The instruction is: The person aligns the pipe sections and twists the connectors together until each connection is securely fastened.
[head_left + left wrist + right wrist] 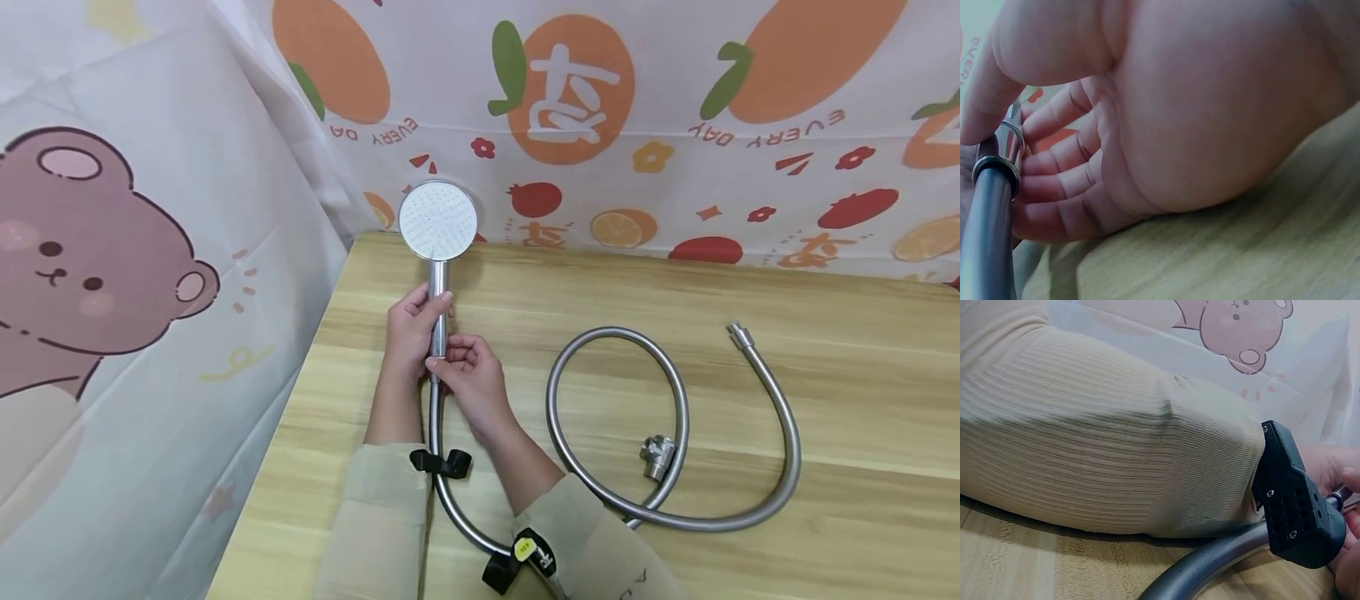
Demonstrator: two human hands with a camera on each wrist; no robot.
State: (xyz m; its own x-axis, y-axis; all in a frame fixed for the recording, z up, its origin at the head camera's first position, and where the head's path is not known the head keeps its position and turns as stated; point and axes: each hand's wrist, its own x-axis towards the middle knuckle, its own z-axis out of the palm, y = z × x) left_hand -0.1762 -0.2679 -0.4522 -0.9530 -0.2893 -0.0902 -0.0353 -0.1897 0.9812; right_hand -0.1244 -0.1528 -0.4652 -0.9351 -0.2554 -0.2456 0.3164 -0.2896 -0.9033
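A chrome hand shower (438, 221) with a round white face lies toward the table's far left, its head near the back edge. My left hand (408, 332) grips its handle, thumb across the front and fingers behind. Just below, my right hand (477, 385) pinches the joint between the handle's lower end and the metal shower hose (435, 417). In the left wrist view the hose (988, 237) runs into a collar beside the left hand's (1197, 112) curled fingers. The right wrist view is mostly the left sleeve (1116, 437), with the hose (1210, 559) passing under it.
The hose loops across the wooden table (862, 400) to a free end fitting (740, 335) at the right. A small chrome valve (657, 455) lies inside the loop. Black camera mounts (441, 463) sit on both cuffs. A printed curtain (675, 150) hangs behind the table.
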